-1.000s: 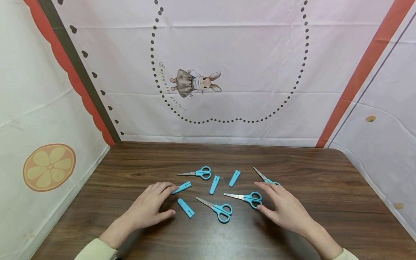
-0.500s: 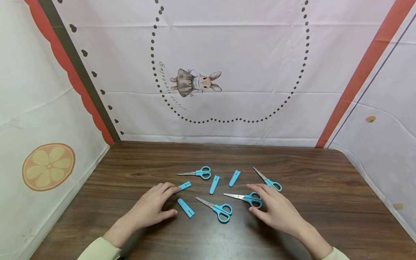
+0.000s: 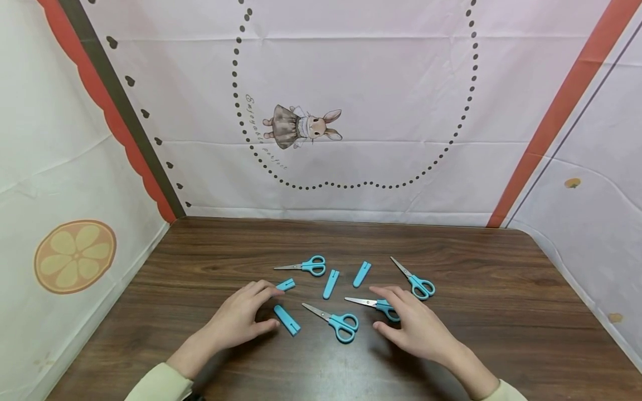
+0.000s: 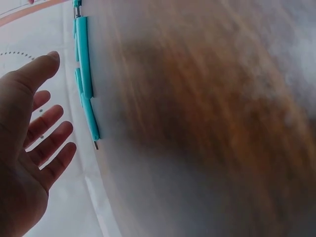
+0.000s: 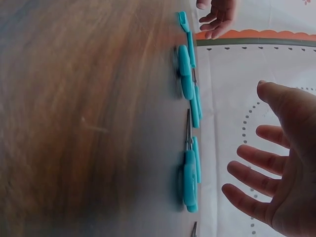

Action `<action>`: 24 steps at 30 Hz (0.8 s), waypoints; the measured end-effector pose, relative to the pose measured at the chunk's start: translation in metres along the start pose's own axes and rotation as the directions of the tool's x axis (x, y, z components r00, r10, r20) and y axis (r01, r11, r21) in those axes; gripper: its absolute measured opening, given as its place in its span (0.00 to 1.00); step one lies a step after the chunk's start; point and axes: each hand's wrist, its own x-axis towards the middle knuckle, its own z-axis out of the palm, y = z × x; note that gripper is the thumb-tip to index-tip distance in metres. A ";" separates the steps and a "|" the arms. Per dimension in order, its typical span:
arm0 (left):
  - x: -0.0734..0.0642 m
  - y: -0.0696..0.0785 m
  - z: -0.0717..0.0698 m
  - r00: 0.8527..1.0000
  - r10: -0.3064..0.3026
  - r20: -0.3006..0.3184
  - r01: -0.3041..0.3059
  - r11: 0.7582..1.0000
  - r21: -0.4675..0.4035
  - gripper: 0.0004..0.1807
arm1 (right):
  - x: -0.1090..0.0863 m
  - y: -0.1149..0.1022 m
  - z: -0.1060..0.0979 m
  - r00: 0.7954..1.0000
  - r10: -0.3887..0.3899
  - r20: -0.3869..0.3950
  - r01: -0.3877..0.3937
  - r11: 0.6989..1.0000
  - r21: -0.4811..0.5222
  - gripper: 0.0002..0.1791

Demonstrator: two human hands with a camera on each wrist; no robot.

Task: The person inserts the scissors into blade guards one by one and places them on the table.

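Note:
My left hand [image 3: 239, 317] hovers with relaxed, parted fingers over the left of the table, partly hiding a blue blade cover [image 3: 286, 284]. Just right of its thumb lies another blue cover [image 3: 287, 321]. In the left wrist view this hand [image 4: 24, 128] has nothing in its grasp. My right hand [image 3: 420, 326], fingers spread, is above blue-handled scissors [image 3: 365, 302] and covers part of their handles. The right wrist view shows that hand [image 5: 284, 163] holding nothing, raised over the table. Between the hands lie more scissors [image 3: 338, 323], blades pointing to the back left.
Behind these lie scissors [image 3: 307, 267] at the back left and two upright-lying covers, one [image 3: 330, 284] left of the other [image 3: 362, 274]. More scissors [image 3: 415, 281] lie beyond my right hand. A patterned white cloth [image 3: 381, 111] hangs behind the wooden table [image 3: 241, 236].
My right hand has moved left, uncovering the far-right scissors and covering the handles of the nearer pair. My left hand has shifted slightly right over the cover. Scissors and covers stay put.

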 end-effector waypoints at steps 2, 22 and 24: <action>0.000 0.000 0.001 1.000 0.004 -0.002 -0.004 1.000 -0.005 0.28 | 0.000 -0.001 0.002 1.000 -0.012 -0.005 0.012 1.000 -0.001 0.33; 0.002 0.004 0.005 0.999 0.007 0.041 -0.007 1.000 -0.008 0.24 | 0.004 -0.017 0.018 0.988 -0.005 0.156 -0.010 0.995 0.095 0.33; 0.002 0.004 0.005 0.999 0.003 0.050 -0.003 1.000 -0.004 0.23 | 0.005 -0.017 0.019 0.985 -0.007 0.170 -0.010 0.995 0.097 0.33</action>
